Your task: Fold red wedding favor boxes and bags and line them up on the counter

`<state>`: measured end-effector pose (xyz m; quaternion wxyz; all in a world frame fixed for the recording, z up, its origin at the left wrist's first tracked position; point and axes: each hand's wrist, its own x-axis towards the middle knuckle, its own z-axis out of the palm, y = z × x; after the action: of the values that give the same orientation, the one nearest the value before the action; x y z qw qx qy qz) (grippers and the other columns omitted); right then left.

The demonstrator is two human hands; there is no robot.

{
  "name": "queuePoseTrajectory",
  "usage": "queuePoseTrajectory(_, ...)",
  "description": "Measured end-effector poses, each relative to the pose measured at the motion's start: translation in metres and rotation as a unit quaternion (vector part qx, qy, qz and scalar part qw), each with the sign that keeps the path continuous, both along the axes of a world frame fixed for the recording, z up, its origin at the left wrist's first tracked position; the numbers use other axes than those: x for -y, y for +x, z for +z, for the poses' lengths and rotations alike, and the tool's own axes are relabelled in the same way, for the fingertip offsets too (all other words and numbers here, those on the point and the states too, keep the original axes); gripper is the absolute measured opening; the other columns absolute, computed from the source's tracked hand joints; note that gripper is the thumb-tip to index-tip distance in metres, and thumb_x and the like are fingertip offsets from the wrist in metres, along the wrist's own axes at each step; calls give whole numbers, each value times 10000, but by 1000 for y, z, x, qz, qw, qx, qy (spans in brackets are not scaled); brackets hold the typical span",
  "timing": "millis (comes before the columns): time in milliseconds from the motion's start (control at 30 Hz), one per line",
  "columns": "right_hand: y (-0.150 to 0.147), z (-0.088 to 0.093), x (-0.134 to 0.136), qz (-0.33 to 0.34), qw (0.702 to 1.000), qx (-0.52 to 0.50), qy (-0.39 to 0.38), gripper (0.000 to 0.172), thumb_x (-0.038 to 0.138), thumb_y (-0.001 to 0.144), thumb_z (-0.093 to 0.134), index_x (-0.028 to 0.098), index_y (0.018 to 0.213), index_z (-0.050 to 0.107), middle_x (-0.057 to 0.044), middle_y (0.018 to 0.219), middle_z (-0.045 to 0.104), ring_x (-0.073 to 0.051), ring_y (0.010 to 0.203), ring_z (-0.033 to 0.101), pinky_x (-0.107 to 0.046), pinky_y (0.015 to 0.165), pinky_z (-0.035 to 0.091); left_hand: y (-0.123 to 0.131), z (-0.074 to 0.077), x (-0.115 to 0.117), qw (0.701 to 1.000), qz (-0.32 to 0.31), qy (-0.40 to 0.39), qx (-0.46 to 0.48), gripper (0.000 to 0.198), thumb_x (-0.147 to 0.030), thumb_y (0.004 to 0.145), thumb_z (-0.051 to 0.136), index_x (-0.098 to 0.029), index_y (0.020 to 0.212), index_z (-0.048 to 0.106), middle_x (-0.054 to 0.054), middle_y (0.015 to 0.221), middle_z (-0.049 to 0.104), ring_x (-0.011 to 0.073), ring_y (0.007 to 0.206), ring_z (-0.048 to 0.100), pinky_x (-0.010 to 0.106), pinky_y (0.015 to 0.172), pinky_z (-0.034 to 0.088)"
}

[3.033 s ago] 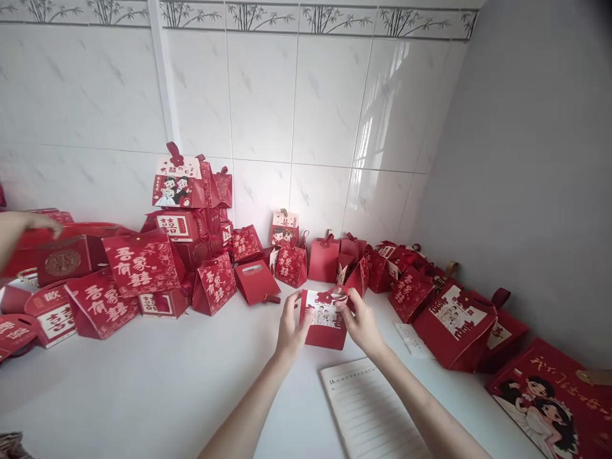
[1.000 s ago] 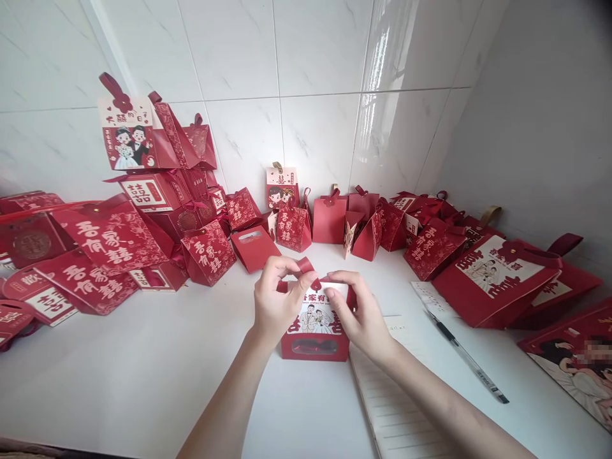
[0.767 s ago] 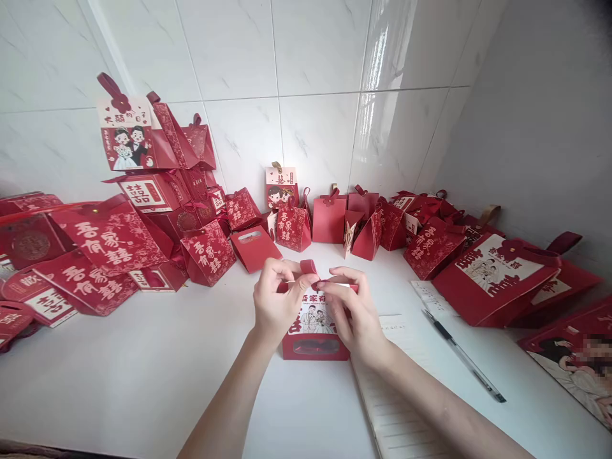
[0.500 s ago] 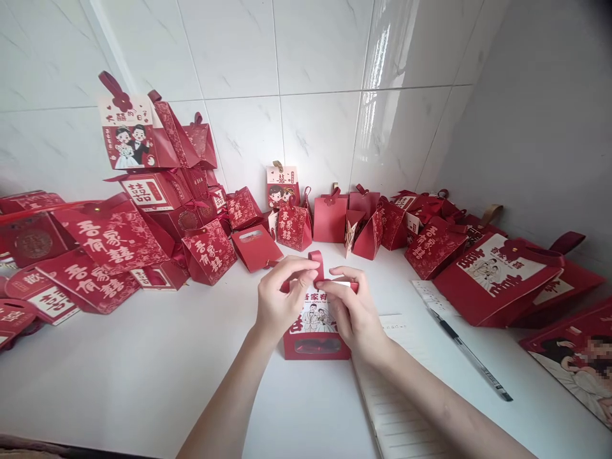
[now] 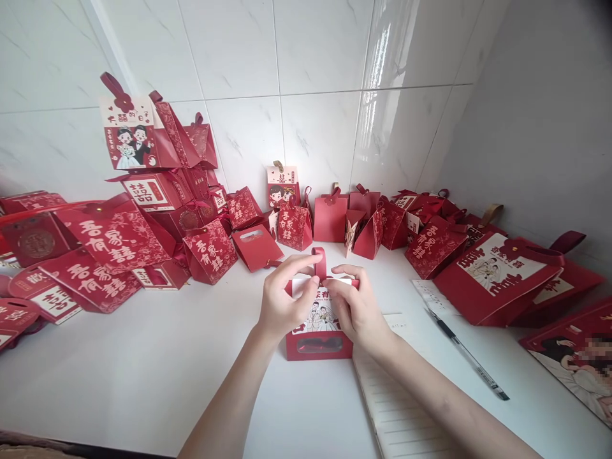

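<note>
Left hand [image 5: 289, 298] and right hand [image 5: 354, 307] pinch the top of the red box [image 5: 319, 325] on either side of its upright ribbon loop [image 5: 320, 261]. It stands mid-feed for me, on the white table [image 5: 143, 370] just beside a lined notebook [image 5: 396, 408], its white panel [image 5: 316, 310] printed with a wedding couple. Through the rounded window [image 5: 320, 345] I make out shiny red contents, too unclear to name; the red boxes [image 5: 329, 218] behind hide theirs from me
</note>
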<state>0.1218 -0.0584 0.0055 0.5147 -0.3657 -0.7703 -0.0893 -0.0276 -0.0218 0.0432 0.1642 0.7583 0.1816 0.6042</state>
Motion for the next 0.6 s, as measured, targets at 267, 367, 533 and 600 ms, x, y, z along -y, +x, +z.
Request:
queuePoseTrajectory(267, 0, 2, 1, -1, 1000, 1, 0, 336, 32, 904, 363, 242, 1155, 441, -120, 1092, 392, -261, 1036, 495, -362, 665, 537, 2, -1, 0, 1000, 19, -12, -3, 226, -161, 804, 606, -189, 1026, 642, 28, 884, 685, 124, 741, 641, 236, 691, 541)
queuePoseTrajectory(367, 0, 3, 1, -2, 1000, -1, 3, 326, 40, 908, 365, 244, 1151, 439, -113, 1079, 395, -252, 1023, 499, -365, 679, 538, 2, -3, -1, 999, 35, -35, 14, 142, -181, 791, 648, -191, 932, 638, 9, 838, 691, 112, 719, 653, 205, 661, 537)
queuePoseTrajectory(533, -1, 4, 1, -9, 1000, 1, 0, 305, 56, 919, 367, 245, 1145, 444, -104, 1059, 416, -235, 977, 517, -379, 707, 535, 2, -2, 0, 998, 29, -55, 17, 30, -165, 807, 621, -189, 792, 632, 9, 798, 700, 140, 784, 678, 218, 680, 543)
queuePoseTrajectory(600, 0, 3, 1, -10, 1000, -1, -4, 286, 68, 923, 372, 243, 1135, 453, -104, 1061, 419, -233, 964, 523, -370, 692, 533, 1, -1, 1, 999, 19, -39, 5, 82, -159, 829, 591, -193, 836, 665, 20, 848, 714, 140, 811, 676, 224, 700, 548)
